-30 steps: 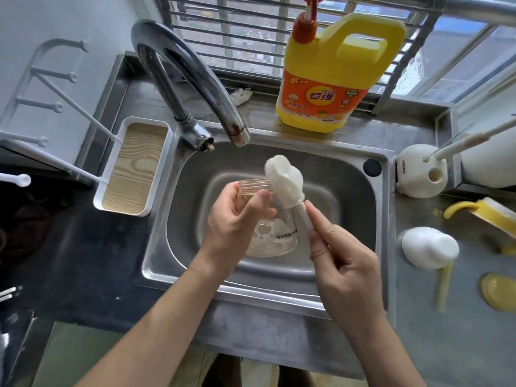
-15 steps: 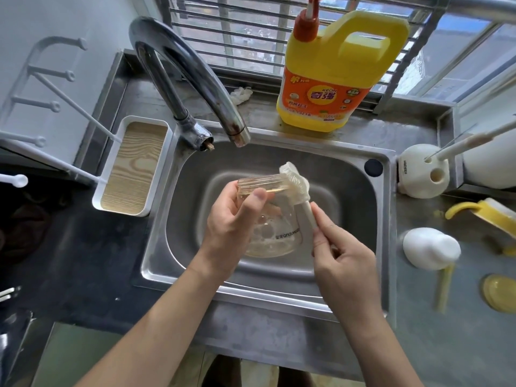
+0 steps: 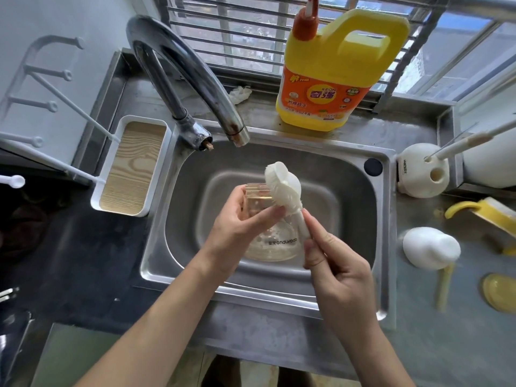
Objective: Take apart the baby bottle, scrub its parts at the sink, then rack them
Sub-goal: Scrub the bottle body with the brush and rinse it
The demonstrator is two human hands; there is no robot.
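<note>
Drying rack: a white plastic peg rack stands at the far left, its long arms reaching towards the sink.
Tray: a white rectangular tray with a wood-grain floor lies just beside the sink's left rim.
Faucet: a curved grey metal faucet arches over the basin's back left corner.
Sink: the stainless steel sink sits in the middle of the surface.
Left hand: the left hand grips the clear plastic baby bottle body, fingers curled round its neck.
Bottle: held over the basin, tilted, its threaded mouth pointing away from the person.
Brush: the white bristled bottle brush has its head at the bottle's mouth, bristles touching the rim.
Right hand: the right hand pinches the brush handle between thumb and fingers.
Detergent: a yellow jug with an orange label stands behind the sink.
Right side: a white round brush holder, a white dome-shaped piece and a yellow handled collar rest on the surface.
</note>
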